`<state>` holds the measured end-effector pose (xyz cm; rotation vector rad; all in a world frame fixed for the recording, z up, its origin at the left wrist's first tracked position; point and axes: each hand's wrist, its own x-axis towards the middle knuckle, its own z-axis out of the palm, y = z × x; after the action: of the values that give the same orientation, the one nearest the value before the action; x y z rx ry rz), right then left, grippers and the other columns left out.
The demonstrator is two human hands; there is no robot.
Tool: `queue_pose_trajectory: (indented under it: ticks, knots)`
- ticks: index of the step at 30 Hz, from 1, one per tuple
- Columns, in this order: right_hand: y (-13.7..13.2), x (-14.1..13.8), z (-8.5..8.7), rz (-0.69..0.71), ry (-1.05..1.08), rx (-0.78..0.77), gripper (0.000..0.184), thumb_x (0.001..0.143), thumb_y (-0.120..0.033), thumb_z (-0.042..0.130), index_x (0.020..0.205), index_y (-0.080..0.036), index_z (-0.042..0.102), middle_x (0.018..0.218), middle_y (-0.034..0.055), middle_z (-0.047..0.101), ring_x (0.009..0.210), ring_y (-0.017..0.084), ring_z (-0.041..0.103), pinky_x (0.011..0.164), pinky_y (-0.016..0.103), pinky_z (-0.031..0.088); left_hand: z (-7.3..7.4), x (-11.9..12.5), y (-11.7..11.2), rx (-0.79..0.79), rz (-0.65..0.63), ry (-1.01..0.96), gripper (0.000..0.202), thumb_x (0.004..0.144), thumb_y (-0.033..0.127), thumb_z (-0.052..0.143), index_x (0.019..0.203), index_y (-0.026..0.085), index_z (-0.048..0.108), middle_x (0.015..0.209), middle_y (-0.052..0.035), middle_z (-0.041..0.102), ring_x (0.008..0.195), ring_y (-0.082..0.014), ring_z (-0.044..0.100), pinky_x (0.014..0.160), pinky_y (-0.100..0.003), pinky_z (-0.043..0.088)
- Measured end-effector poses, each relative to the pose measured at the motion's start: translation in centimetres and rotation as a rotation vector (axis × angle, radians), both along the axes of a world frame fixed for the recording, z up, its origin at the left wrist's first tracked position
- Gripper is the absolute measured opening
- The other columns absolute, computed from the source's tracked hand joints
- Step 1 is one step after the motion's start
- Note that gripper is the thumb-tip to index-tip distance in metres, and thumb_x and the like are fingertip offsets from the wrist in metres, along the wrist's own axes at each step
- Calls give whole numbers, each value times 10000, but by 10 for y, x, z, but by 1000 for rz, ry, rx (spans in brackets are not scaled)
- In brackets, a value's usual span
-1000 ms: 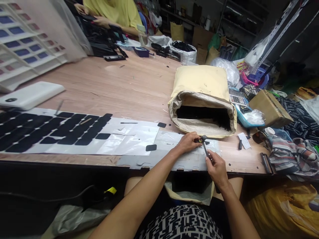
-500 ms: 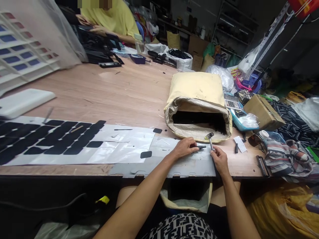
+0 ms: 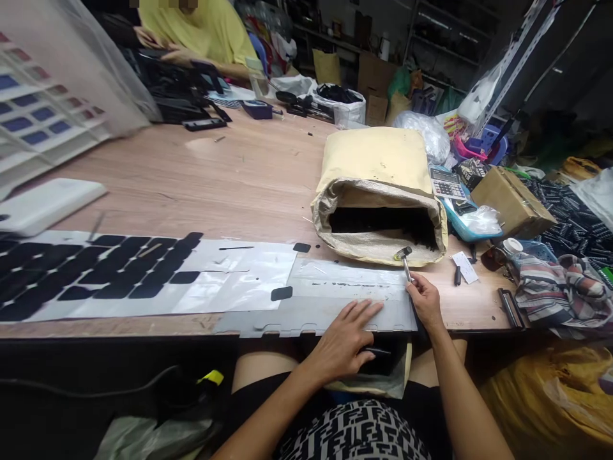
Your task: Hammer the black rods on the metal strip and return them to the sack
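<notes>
My left hand (image 3: 342, 342) is over the table's front edge. Its outer fingers stretch across the grey sheet (image 3: 311, 310), while thumb and forefinger close around a slim black piece (image 3: 378, 351). That piece sits above the mouth of an open sack (image 3: 400, 377) at my lap. In my right hand (image 3: 425, 300) is a small hammer (image 3: 406, 259), gripped by its handle, head up, just in front of a cream sack (image 3: 376, 153). The cream sack lies on its side, its opening toward me and dark contents inside.
Rows of black rounded pieces (image 3: 158, 265) lie on a white sheet (image 3: 230, 287) at left. A calculator (image 3: 447, 184), a cardboard box (image 3: 512, 201) and a striped cloth (image 3: 550, 294) stand at right. Across the table is a person in a yellow shirt (image 3: 205, 35).
My left hand has drawn back with the slim black piece, from the grey sheet to over the lap sack. My right hand keeps the hammer in nearly the same place.
</notes>
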<state>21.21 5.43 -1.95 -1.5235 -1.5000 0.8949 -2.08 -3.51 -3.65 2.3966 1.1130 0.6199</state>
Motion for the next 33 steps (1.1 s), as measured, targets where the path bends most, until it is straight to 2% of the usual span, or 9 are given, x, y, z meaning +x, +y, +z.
queue_pose_trajectory:
  ticks: [4,8,13,17,20,25,28,30,33]
  knots:
    - [-1,-1,0,-22,0,-2,491,793,-477,644,1149,-149,726,783,-5,554,650,116,457,622,238,407,-9,5,-11,64,8,45,335,670,439,880,838,184,743,1664,-81,249,1488,-423,261,1222,-606,196]
    - [-1,-2,-2,-32,-4,-7,497,793,-480,643,1157,-152,727,781,-7,547,639,113,453,616,237,400,11,0,10,-49,40,-129,293,749,485,813,856,220,748,1451,-89,565,1345,-359,483,1119,-555,391]
    - [-1,-1,-3,-24,-11,1,473,791,-464,640,1134,-151,737,779,-8,546,632,109,445,614,233,400,46,-8,108,-12,461,-359,199,912,335,615,963,172,717,972,-83,733,903,-212,670,836,-366,549]
    - [0,0,-4,-24,4,21,462,797,-461,637,1124,-150,738,772,-11,548,626,105,448,605,229,400,53,-9,194,-96,899,-154,258,894,358,587,879,149,738,943,-145,734,931,-275,679,840,-385,522]
    - [0,0,-5,-19,13,25,448,802,-453,637,1119,-153,738,764,-16,549,613,100,445,591,224,395,46,-1,226,-280,1046,11,294,814,396,666,888,124,752,1020,-219,731,1006,-361,682,826,-426,519]
    - [-1,-1,-5,-22,44,22,452,799,-448,641,1129,-154,735,756,-19,551,609,99,447,581,220,397,38,12,231,-361,1106,-46,288,737,403,713,858,144,747,996,-209,733,1038,-388,675,820,-442,522]
    - [-2,-1,-4,-21,58,12,448,798,-446,641,1123,-153,736,759,-18,547,611,98,446,581,222,395,42,10,215,-188,1081,-194,212,764,348,685,864,166,727,977,-151,720,982,-331,683,821,-410,528]
    - [-2,-1,-4,-18,62,9,447,798,-444,640,1121,-150,736,757,-17,543,612,99,445,584,224,394,45,6,195,56,970,-299,171,796,307,659,887,170,707,970,-109,708,942,-265,677,849,-368,526]
    - [-2,-2,-4,-15,57,9,449,797,-440,637,1126,-151,735,756,-15,554,619,103,454,596,226,405,43,-1,159,237,572,-350,131,838,268,632,917,183,691,909,-51,705,839,-189,659,809,-307,524]
